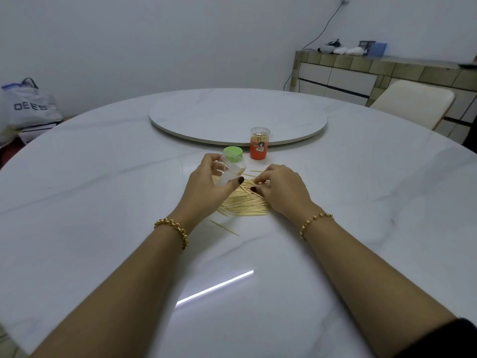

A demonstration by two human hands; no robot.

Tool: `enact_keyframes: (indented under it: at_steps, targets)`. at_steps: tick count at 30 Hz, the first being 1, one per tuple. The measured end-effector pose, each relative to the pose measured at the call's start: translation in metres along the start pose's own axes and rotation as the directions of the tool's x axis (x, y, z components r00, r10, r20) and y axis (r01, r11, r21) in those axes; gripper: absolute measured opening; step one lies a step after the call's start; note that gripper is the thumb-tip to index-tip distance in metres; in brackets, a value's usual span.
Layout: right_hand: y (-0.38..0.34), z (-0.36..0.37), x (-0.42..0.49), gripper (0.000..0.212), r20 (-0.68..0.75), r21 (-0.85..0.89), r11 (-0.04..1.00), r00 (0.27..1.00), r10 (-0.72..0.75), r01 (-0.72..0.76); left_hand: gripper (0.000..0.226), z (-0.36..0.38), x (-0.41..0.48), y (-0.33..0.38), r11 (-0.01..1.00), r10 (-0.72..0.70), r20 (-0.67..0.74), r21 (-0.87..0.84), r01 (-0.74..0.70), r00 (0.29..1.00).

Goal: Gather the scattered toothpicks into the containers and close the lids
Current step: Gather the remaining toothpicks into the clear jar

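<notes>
The left hand [206,183] grips a clear plastic jar [230,172], fingers curled round its wall and thumb across its near side. It holds the jar tilted just above the far left edge of the toothpick pile [245,204]. The right hand [280,188] rests on the far right part of the pile, with fingers bent down and thumb and fingertips pinching a few toothpicks there. Each wrist wears a gold chain bracelet [172,226].

The pile lies flat on the white marble table [103,202] between the two hands, most sticks lying roughly the same way. A couple of stray toothpicks [225,227] lie apart on the near side of the pile. Just beyond the pile, behind the jar, sits a green lid [233,151]. Whether it touches the jar cannot be told. Farther beyond the pile stands a red-labelled toothpick container [259,143], upright, capped and full. Past it lies the round turntable [237,117].
</notes>
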State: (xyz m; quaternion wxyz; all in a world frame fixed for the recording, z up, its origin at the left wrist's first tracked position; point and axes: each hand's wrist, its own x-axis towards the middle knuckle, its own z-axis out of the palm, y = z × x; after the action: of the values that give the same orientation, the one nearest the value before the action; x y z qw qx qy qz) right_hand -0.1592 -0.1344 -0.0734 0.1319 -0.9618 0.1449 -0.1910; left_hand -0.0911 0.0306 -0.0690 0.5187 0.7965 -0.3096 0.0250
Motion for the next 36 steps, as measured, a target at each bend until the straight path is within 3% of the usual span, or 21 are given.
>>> enact_keyframes:
  at_steps: [6, 15, 25, 31, 36]
  targets:
    - [-0.001, 0.001, -0.002, 0.019, -0.094, -0.049, 0.999, 0.995, -0.011, 0.006, 0.055, 0.000, -0.001, -0.001, 1.000, -0.016, 0.013, 0.000, 0.016, 1.000]
    - [0.008, 0.001, -0.002, 0.019, -0.254, 0.172, 0.985, 0.964, 0.074, -0.030, 0.053, 0.003, -0.003, -0.001, 1.000, -0.011, 0.034, 0.023, 0.011, 0.999]
    - [0.006, -0.004, -0.003, 0.019, -0.402, 0.344, 0.936, 0.912, 0.079, 0.071, 0.054, -0.001, -0.008, -0.001, 0.999, -0.018, 0.019, 0.029, 0.017, 1.000]
    - [0.000, -0.003, -0.004, 0.024, -0.460, 0.282, 0.924, 0.881, -0.107, 0.260, 0.054, -0.003, -0.006, -0.001, 0.999, 0.001, 0.012, 0.041, -0.002, 1.000]
    - [-0.006, -0.001, -0.003, 0.037, -0.449, 0.161, 0.935, 0.867, -0.216, 0.316, 0.054, 0.000, -0.006, 0.000, 0.998, 0.018, 0.022, 0.055, -0.019, 1.000]
